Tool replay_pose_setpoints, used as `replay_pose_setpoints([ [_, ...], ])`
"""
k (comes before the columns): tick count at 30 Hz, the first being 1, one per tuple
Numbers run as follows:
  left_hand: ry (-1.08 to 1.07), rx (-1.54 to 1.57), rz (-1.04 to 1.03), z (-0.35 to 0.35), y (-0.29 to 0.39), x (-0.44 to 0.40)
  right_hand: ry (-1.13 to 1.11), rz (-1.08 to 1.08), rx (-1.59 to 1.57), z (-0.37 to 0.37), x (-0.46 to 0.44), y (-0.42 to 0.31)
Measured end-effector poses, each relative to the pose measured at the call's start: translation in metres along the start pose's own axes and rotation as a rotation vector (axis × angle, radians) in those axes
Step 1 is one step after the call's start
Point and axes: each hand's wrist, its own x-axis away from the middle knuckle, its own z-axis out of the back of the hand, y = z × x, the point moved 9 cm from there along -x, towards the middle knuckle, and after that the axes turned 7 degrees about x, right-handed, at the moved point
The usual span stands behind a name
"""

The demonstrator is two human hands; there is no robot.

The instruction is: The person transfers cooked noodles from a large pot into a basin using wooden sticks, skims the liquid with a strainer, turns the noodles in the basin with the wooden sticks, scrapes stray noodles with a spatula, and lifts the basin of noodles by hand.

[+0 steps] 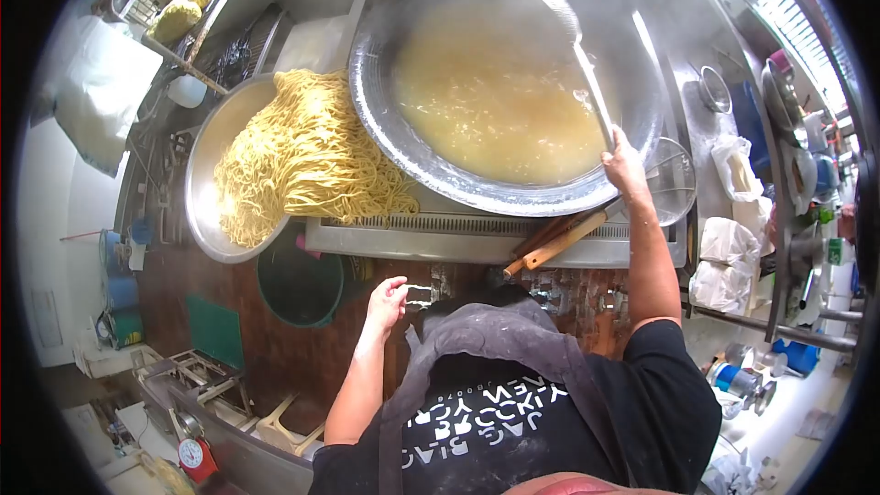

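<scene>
Reference: large pot (513, 200), cloudy liquid (495, 96) inside. Right hand (625, 165) at pot's near-right rim; grip closed round the shaft of a long-handled utensil (593, 84), which extends over the pot toward its far side, head hazy. Left hand (389, 301) on pot's near-left side, well apart from it, curled; cannot tell whether that grip holds anything. Noodles (307, 151) heaped just left of pot, partly in metal bowl (203, 174), partly on counter (403, 236).

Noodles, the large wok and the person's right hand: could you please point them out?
Noodles (312, 151): head view, middle of the yellow pile.
Large wok (500, 202): head view, the near rim.
Right hand (625, 167): head view, middle of the hand.
</scene>
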Motion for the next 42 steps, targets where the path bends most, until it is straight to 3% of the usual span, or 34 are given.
replay_pose_setpoints([
  [7,0.058,-0.004,0.015,-0.012,0.005,-0.002,-0.026,-0.208,0.178,-0.006,-0.107,0.076],
  [10,0.09,-0.009,0.053,-0.013,-0.003,0.009,-0.034,-0.057,-0.001,-0.044,-0.161,0.065],
  [13,0.112,-0.02,0.087,-0.009,-0.017,0.017,-0.331,-0.168,0.003,-0.065,-0.165,0.012],
  [18,0.138,0.007,0.072,0.003,-0.033,0.031,-0.597,-0.076,0.152,-0.108,-0.14,-0.04],
  [24,0.072,0.034,0.041,0.013,-0.043,0.036,-0.768,-0.002,0.034,-0.139,-0.024,-0.061],
  [28,0.013,0.043,-0.011,0.025,-0.035,0.037,-0.804,-0.078,-0.55,-0.156,0.086,-0.087],
  [30,0.0,0.008,-0.044,0.037,-0.031,0.037,-0.993,-0.213,-0.802,-0.168,0.135,-0.104],
  [32,-0.006,-0.021,-0.05,0.05,-0.028,0.041,-1.028,-0.218,-0.984,-0.176,0.169,-0.132],
  [36,-0.052,-0.04,-0.103,0.078,-0.031,0.052,-0.891,-0.235,-1.087,-0.178,0.212,-0.194],
  [40,-0.103,-0.019,-0.098,0.103,-0.047,0.065,-0.794,-0.057,-1.105,-0.147,0.256,-0.296],
  [42,-0.135,-0.03,-0.095,0.11,-0.053,0.071,-0.683,0.205,-0.697,-0.146,0.263,-0.34],
])
